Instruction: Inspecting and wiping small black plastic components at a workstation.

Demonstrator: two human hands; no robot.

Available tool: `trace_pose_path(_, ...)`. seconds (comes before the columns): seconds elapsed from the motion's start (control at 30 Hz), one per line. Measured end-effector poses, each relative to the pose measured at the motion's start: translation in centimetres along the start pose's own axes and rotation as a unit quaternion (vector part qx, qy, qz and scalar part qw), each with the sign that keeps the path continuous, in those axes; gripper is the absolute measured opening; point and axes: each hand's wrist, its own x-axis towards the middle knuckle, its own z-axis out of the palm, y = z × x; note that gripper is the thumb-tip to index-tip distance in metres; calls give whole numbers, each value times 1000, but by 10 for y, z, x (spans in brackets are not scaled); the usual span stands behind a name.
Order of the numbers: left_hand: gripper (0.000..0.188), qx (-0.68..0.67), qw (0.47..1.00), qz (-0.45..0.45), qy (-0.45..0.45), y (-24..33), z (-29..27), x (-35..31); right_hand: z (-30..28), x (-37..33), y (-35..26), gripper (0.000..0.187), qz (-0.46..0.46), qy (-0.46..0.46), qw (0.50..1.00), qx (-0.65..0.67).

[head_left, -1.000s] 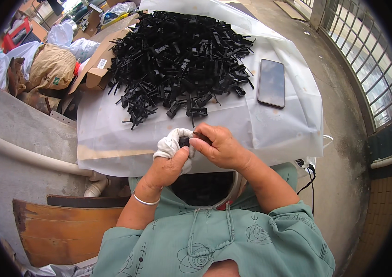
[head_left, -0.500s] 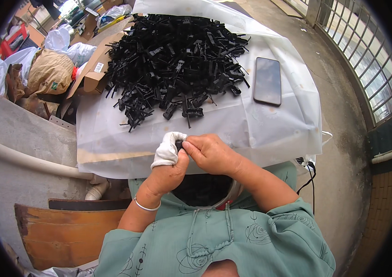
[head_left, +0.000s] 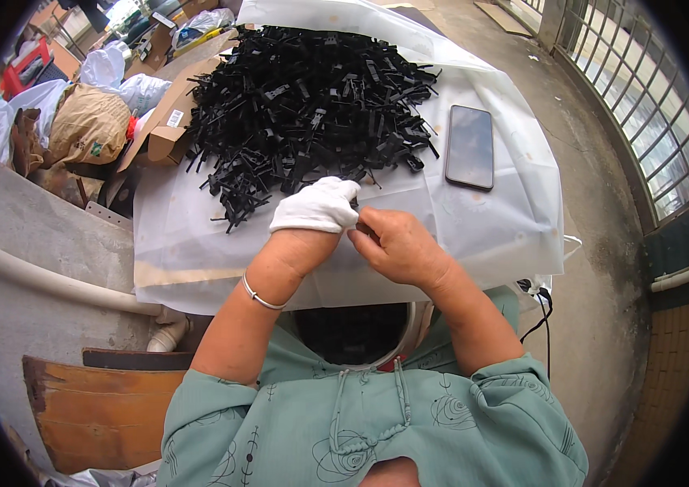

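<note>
A large heap of black plastic parts [head_left: 312,105], with thin stems sticking out, lies on the table. At the heap's near edge is my left hand [head_left: 316,208], in a white glove, its fingers closed around a black plastic part that shows only as a dark sliver by the fingertips. My bare right hand [head_left: 404,248] is right beside it, with fingers curled and tips close to the glove. Whatever the right fingers pinch is hidden. Below the table edge, between my knees, stands a round bucket [head_left: 416,329] with dark parts inside.
A smartphone [head_left: 469,146] lies on the white plastic sheet [head_left: 515,219] at the right. An open cardboard box [head_left: 167,142] touches the heap's left side. Bags [head_left: 89,122] are piled at the far left. A wall pipe [head_left: 60,280] runs along the left; a barred railing [head_left: 645,89] is at right.
Both hands have moved forward and slightly right, from the table's near edge to the heap's edge. The black part earlier visible between them is no longer seen there. The bucket is less covered.
</note>
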Motion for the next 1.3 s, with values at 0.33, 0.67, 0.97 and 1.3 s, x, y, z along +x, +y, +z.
trace_pose_path(0.33,23,-513,846,-98,112,1,19,-42,11,1,-7,21,-99,96,990,10)
trace_pose_path(0.67,25,-668,717,-178,91,9,17,-74,25,-5,-21,20,-104,139,984,41)
trace_pose_path(0.97,27,-655,736,-111,131,3,30,-75,1,-1,-28,19,-48,0,988,147)
trace_pose_path(1.3,30,-651,746,-108,94,12,19,-83,11,-3,-23,21,93,-2,972,215)
